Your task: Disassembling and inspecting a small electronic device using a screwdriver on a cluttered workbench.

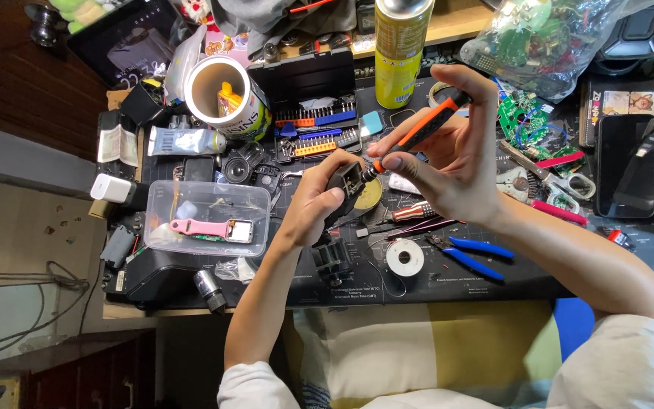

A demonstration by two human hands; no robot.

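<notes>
Screwdriver (424,129), orange and black, pinched in the fingers of the right hand (448,155), palm pressing on the butt end near the top, shaft slanting down and to the left. Tip set against a small black part (344,182), right at the edge of the left hand (313,204). Left hand wrapped around that black part from below and from the left, thumb on its near side, part raised a little above the mat. Both grips closed: right on the screwdriver handle, left on the black part. Tool and part meeting between the two hands, over the middle of the dark work mat (493,280).

Just under the hands, a round yellow tin (371,195) and a second small screwdriver (410,213) lying flat. Nearer the body, a spool of solder wire (405,258) and blue-handled pliers (474,257), both on the mat and apart from the hands. Left of the left forearm, a clear plastic box (207,217) with a pink piece inside. Behind the hands, an open black bit case (316,125) and a tall yellow spray can (401,49), upright. Far right, a dark phone (624,167) lying flat.
</notes>
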